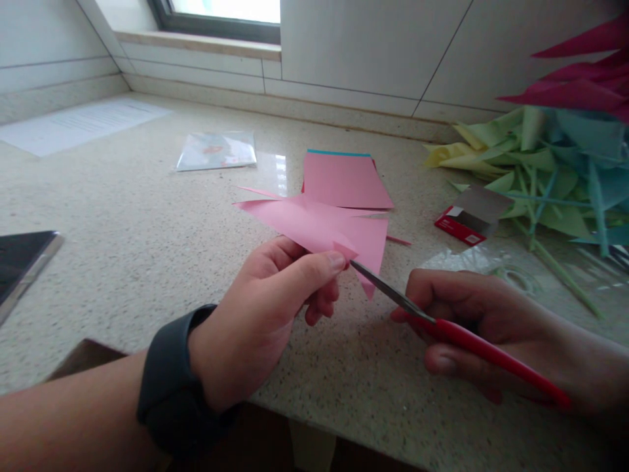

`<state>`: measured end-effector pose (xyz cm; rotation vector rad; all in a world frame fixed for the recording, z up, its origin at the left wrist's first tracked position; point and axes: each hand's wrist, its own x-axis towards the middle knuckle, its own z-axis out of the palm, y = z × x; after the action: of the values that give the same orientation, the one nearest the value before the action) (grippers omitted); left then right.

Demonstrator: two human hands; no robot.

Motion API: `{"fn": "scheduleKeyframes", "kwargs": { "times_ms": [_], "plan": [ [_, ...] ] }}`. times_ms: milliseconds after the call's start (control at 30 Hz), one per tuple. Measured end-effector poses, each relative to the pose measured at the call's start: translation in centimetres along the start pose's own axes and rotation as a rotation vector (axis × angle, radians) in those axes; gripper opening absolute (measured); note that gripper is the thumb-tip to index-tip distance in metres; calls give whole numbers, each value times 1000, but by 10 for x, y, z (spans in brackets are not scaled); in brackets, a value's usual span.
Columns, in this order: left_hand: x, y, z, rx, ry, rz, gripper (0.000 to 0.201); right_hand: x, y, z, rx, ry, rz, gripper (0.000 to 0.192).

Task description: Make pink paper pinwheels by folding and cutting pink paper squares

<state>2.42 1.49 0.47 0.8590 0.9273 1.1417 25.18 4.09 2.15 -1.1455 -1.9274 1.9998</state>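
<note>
Behind pinching left hand (260, 314), pink paper (319, 226) partly hides; right hand (472, 321) grips half-covered scissors (442, 324).

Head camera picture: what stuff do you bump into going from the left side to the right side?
Dark phone → left hand holding pink folded paper → red-handled scissors in right hand → pile of green and blue paper shapes.

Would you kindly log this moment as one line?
left hand: holds pink paper | right hand: red scissors, blades at paper edge
</note>
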Motion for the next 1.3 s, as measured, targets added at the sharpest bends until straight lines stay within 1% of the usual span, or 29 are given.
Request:
{"fn": "scheduleKeyframes", "kwargs": {
  "times_ms": [200, 333, 533, 700, 800, 933, 1033, 1167, 1233, 1300],
  "plan": [
    [-1, 1, 0, -19, -22, 14, 24, 1, 1, 0, -15, 19, -3, 33],
    [-1, -1, -2, -46, -32, 26, 19, 0, 1, 0, -70, 11, -35, 34],
    [0, -1, -1, -24, -46, 14, 15, -2, 6, -5, -178, 16, -72, 26],
    [0, 1, 1, 9, -44, -23, 12, -3, 6, -9, -319, -24, -70, 24],
    [-1, 1, 1, 19, -54, -20, 13, -4, 4, -9, -349, -54, -57, 23],
    [-1, 0, 0, 3, -58, -31, 10, -6, 3, -9, -297, -46, -41, 25],
    [0, -1, -1, -9, -64, -25, 10, -6, 2, -8, -226, -56, -34, 30],
    [0, -2, -1, -6, -70, -13, 20, -8, 3, -10, -72, -50, -125, 41],
    [1, -3, -1, -1, -74, -11, 23, -9, 7, -12, 11, -40, -165, 40],
    [1, -4, -2, -3, -91, -18, 22, -10, 13, -16, 85, -36, -193, 36]
  ]
}}
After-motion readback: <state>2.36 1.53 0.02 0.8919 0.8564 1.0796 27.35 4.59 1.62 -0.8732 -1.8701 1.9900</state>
